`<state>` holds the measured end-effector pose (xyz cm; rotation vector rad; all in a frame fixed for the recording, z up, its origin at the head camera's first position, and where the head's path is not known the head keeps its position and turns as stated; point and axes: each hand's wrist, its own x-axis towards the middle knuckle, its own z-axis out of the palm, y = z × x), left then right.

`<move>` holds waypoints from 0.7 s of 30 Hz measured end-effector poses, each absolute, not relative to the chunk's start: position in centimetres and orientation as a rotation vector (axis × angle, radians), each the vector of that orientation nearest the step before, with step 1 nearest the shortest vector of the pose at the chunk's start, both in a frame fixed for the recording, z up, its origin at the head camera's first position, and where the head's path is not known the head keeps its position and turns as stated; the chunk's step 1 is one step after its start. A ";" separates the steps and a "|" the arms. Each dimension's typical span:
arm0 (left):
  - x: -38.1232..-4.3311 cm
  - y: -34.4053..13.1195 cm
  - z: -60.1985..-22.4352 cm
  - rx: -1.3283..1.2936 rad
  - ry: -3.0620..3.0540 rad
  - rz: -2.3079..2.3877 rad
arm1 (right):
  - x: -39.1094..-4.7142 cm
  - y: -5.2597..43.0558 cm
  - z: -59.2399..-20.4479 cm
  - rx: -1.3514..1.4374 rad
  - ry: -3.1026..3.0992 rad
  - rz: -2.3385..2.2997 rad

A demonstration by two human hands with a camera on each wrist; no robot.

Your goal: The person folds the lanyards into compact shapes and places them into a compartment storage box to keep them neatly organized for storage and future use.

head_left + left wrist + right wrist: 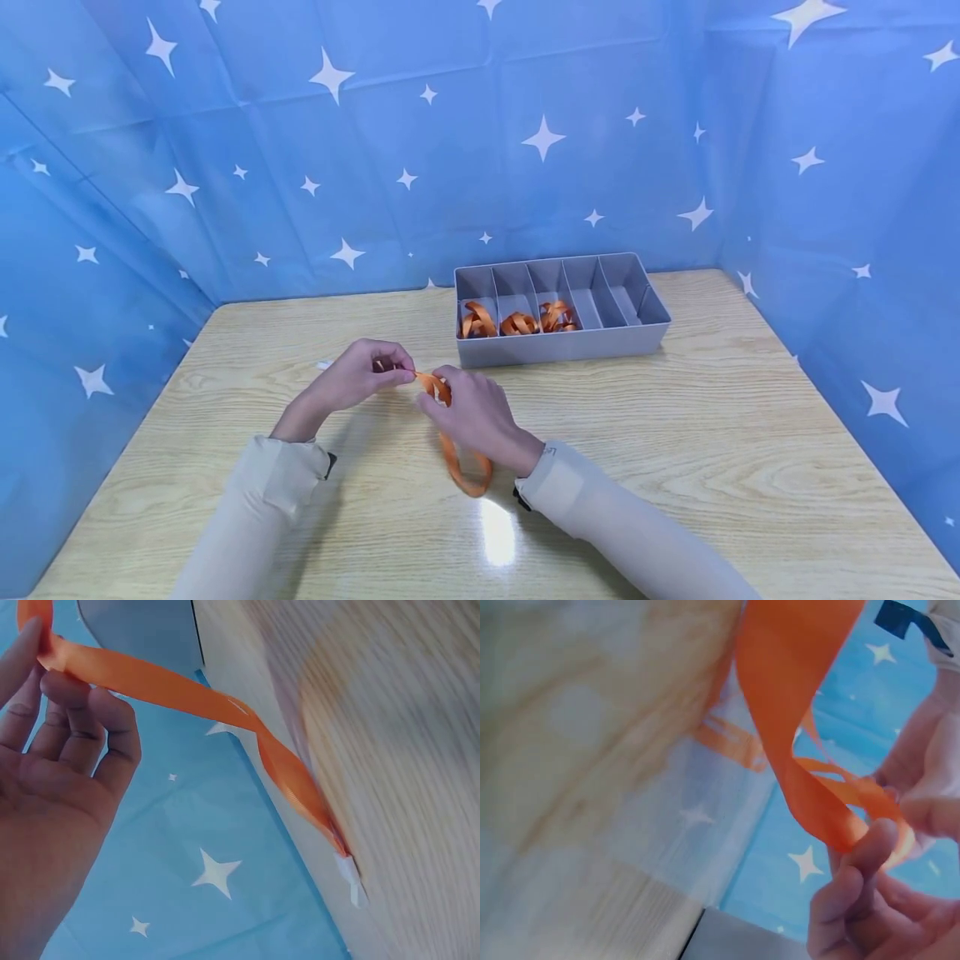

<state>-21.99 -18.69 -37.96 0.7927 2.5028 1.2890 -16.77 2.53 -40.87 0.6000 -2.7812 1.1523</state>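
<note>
An orange lanyard [467, 479] hangs between my two hands above the table, its lower loop drooping below my right hand. With thumb and forefinger my left hand [366, 372] pinches the strap. Just to the right, my right hand [476, 412] grips gathered loops of the same strap [799, 720] between thumb and fingers. From the left hand a length of the strap [157, 684] runs out and twists down to a white clip [352, 881] at its end, low over the tabletop. Part of the strap is hidden behind the fingers.
Behind the hands stands a grey divided box [562, 346]. Its three left compartments hold coiled orange lanyards [520, 323]; the two right ones show bare bottoms. Blue curtains with white stars [420, 133] border the wooden table [675, 442] at the back and sides.
</note>
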 end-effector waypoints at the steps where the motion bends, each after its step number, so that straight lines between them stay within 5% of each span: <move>1: -21.9 -18.6 -37.9 0.795 2.504 1.298 | -16.8 2.5 -40.8 0.596 -2.770 1.160; 21: -21.0 -17.2 -36.1 0.928 2.722 1.404 | -16.8 3.0 -37.7 0.493 -2.502 2.221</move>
